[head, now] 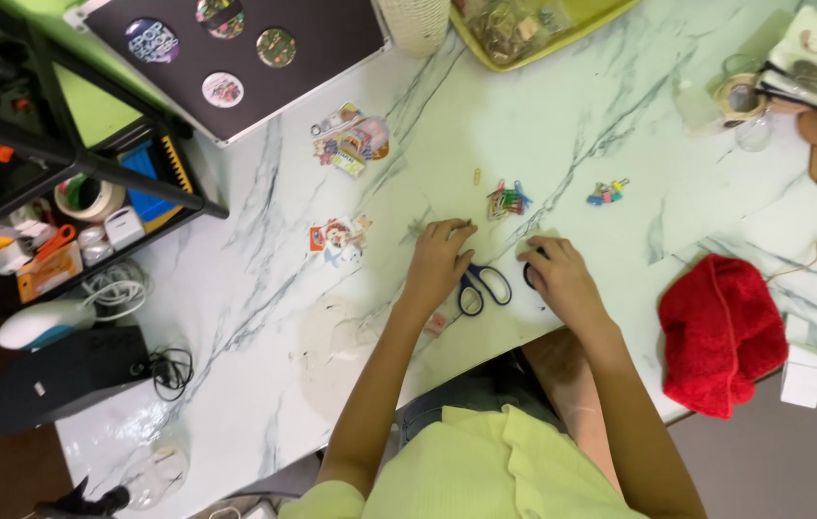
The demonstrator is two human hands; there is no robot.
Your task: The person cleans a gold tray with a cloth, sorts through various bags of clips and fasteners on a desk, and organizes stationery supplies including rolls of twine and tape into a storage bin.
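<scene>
Marble-patterned white table (620, 125) fills our view, and we sweep from the left. At nine o'clock sits a shelf with a roll of tape (88, 198); at eleven, a black board (264, 48) carrying round badges. Sticker sheets (336, 238) lie just left of our left hand (439, 261), which rests palm down, fingers curled, touching the blue-handled scissors (482, 286) at centre. Coloured paper clips (507, 200) sit at twelve o'clock of them. Our right hand (559, 279) curls over something small and dark; what it grips, we cannot tell. At three o'clock lies a red cloth (721, 332).
</scene>
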